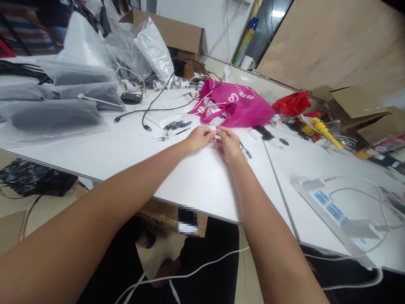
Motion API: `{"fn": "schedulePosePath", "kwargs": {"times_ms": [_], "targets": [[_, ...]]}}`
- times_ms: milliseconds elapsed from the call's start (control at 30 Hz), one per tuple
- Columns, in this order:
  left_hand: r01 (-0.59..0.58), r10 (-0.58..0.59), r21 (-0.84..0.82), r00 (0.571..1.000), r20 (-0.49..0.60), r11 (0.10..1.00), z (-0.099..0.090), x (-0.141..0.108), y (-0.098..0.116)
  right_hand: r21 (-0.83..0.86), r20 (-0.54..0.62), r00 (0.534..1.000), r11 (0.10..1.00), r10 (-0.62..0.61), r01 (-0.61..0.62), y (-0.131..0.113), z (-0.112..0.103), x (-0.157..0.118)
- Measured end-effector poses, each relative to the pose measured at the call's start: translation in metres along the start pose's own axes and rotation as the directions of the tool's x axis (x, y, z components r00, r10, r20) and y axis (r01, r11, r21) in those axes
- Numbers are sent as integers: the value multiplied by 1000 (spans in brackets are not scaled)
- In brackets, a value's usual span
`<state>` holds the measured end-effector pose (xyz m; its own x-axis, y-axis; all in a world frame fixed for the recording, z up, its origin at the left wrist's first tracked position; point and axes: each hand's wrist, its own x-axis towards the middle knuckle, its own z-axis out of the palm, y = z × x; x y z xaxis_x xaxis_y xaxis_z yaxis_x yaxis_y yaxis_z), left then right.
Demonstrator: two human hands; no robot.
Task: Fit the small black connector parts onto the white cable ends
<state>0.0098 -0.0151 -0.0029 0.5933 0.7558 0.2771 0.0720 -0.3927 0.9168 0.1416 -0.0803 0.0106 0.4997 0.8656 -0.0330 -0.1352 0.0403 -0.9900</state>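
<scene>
My left hand (200, 138) and my right hand (228, 143) meet over the white table (202, 177), fingertips nearly touching. Both are closed in a pinch; whatever is between the fingers is too small to make out. Just left of my left hand lie several black pen parts (177, 125) and thin clear tubes (165, 137). Partly hidden behind my right hand are more pen pieces (246, 151). A pink bag (253, 105) with white items in its opening sits right behind my hands.
Grey plastic pouches (57, 116) fill the left side. Black cables (158, 110) cross the table behind the pen parts. A white power strip (332, 215) with cords lies at the right. Beyond are a red bag (292, 103), a yellow tool (325, 131) and cardboard boxes (357, 103).
</scene>
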Motion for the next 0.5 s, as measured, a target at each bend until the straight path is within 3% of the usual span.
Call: {"fn": "schedulePosePath", "kwargs": {"times_ms": [500], "targets": [[-29,28,45,999,20,999,0,1,-2,-54,-9,999,997,-52,51,6,-4,6]]}}
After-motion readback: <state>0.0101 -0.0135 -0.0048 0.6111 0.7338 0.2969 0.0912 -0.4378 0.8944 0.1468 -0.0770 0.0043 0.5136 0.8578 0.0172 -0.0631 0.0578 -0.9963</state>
